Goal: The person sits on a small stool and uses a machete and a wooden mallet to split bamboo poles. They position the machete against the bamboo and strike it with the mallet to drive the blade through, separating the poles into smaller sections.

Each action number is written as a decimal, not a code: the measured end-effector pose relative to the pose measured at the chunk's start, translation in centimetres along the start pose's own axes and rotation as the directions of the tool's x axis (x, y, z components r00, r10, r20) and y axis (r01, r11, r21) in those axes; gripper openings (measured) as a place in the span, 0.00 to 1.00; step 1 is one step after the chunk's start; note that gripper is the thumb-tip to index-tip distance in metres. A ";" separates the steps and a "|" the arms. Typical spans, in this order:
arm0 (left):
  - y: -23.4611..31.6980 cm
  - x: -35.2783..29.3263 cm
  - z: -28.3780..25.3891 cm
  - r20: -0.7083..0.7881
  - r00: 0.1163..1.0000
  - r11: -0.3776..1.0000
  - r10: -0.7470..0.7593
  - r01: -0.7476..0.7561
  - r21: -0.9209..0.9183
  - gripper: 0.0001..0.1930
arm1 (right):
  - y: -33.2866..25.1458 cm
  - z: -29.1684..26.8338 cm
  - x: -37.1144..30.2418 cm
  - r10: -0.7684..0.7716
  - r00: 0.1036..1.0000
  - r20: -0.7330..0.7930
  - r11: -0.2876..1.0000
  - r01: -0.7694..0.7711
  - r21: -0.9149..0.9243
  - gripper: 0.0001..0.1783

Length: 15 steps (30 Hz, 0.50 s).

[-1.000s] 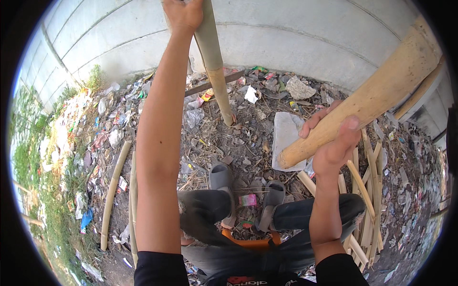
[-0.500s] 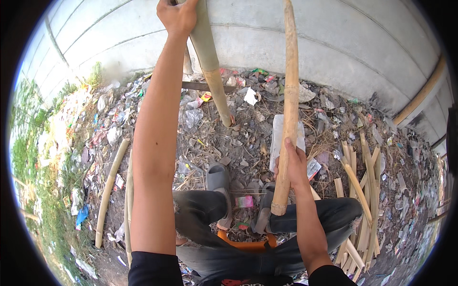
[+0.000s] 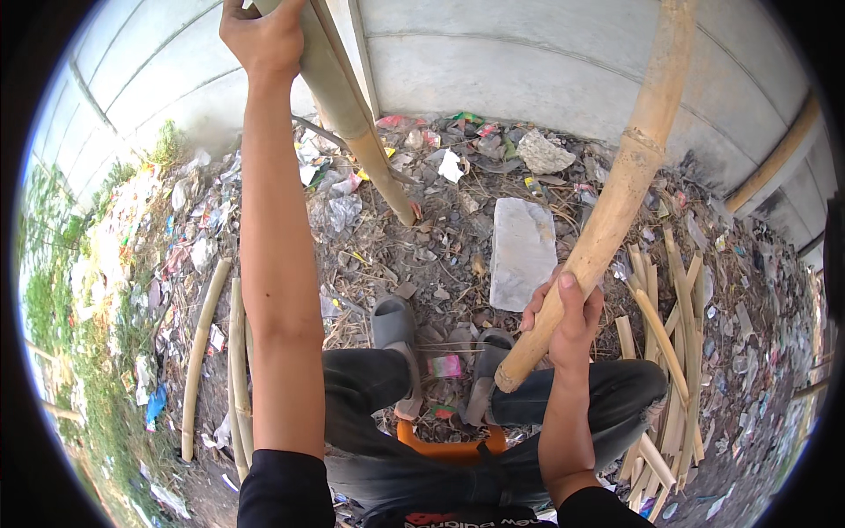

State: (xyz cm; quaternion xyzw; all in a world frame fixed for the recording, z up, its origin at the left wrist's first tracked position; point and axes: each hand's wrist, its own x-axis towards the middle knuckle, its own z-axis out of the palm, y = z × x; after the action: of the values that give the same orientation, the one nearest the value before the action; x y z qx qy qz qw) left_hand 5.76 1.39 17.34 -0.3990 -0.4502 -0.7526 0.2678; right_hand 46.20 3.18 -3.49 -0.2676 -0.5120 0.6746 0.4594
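Observation:
My left hand [image 3: 268, 40], reaching far forward to the top edge, is closed around a greenish bamboo pole [image 3: 339, 92]. The pole leans, its paler lower end meeting the littered ground. My right hand [image 3: 572, 321] grips a thick, yellowish bamboo pole [image 3: 616, 198] close to its near end. That pole slants up to the right, and its far end runs out of the picture. Just left of my right hand, a flat pale slab [image 3: 521, 255] lies on the ground. Behind the greenish pole passes a thin dark bar [image 3: 319, 131] whose kind I cannot make out.
Split bamboo strips [image 3: 678, 370] lie piled beside my right knee. Bamboo lengths [image 3: 204, 352] lie on the left. A grey concrete wall [image 3: 493, 70] stands ahead, with a rock [image 3: 544, 152] at its foot. An orange seat [image 3: 449, 449] shows between my legs. Litter covers the ground.
The yellowish bamboo in my right hand has swung from nearly upright to slanting right, uncovering the slab. My left hand and the greenish pole's top have shifted left.

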 end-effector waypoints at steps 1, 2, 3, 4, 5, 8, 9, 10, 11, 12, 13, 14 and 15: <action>-0.1 0.5 -0.5 0.078 0.997 0.990 0.027 -0.016 -0.137 0.33 | -0.1 -0.1 0.0 0.054 0.998 0.010 0.998 -0.054 0.025 0.19; -0.1 1.1 -1.0 0.120 0.990 0.983 0.076 -0.053 -0.178 0.34 | -0.1 -0.1 0.0 0.107 0.994 0.022 0.993 -0.108 0.050 0.19; 0.7 1.8 -1.2 0.165 0.978 0.971 0.125 -0.086 -0.225 0.35 | -0.1 -0.1 0.0 0.159 0.987 0.028 0.984 -0.160 0.077 0.19; 2.5 3.7 -2.9 0.232 0.969 0.966 0.091 -0.029 -0.256 0.39 | 0.4 0.3 0.0 0.196 0.979 0.048 0.976 -0.199 0.082 0.19; 3.1 5.1 -4.2 0.298 0.954 0.952 0.042 0.052 -0.301 0.43 | 0.9 0.4 0.0 0.220 0.974 0.059 0.972 -0.224 0.071 0.20; 2.3 8.9 -8.3 0.621 0.773 0.786 0.131 0.301 -0.540 0.37 | 2.5 0.7 0.1 0.298 0.949 0.102 0.949 -0.306 0.072 0.18; 1.6 8.0 -7.9 0.565 0.824 0.824 0.040 0.292 -0.485 0.37 | 3.0 0.8 0.1 0.302 0.948 0.106 0.951 -0.307 0.043 0.17; 1.5 6.5 -7.2 0.490 0.870 0.867 -0.044 0.278 -0.414 0.37 | 3.5 1.1 0.1 0.308 0.943 0.129 0.950 -0.313 0.016 0.16; 0.4 4.1 -4.6 0.405 0.906 0.877 -0.124 0.291 -0.383 0.38 | 3.7 0.7 0.2 0.299 0.948 0.105 0.954 -0.298 -0.032 0.15; 2.2 2.6 -2.3 0.345 0.928 0.939 -0.138 0.233 -0.254 0.42 | 3.6 0.7 0.1 0.298 0.948 0.113 0.955 -0.295 -0.039 0.14; 2.3 3.1 -1.7 0.209 0.971 0.946 -0.118 0.174 -0.273 0.36 | 3.4 1.0 -0.1 0.299 0.944 0.139 0.954 -0.295 -0.046 0.13; 2.4 2.3 0.2 -0.028 1.000 0.976 -0.004 -0.002 -0.219 0.37 | 3.3 1.0 -0.2 0.300 0.942 0.152 0.954 -0.294 -0.062 0.12; 2.6 2.3 0.7 -0.106 0.990 0.981 0.088 -0.105 -0.166 0.38 | 3.3 1.2 -0.4 0.277 0.947 0.161 0.960 -0.267 -0.082 0.12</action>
State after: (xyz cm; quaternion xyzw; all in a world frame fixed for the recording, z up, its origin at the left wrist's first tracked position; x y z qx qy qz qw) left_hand 6.75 0.74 20.64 -0.4042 -0.3502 -0.7935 0.2905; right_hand 44.22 2.10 -6.18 -0.2902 -0.5276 0.7365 0.3082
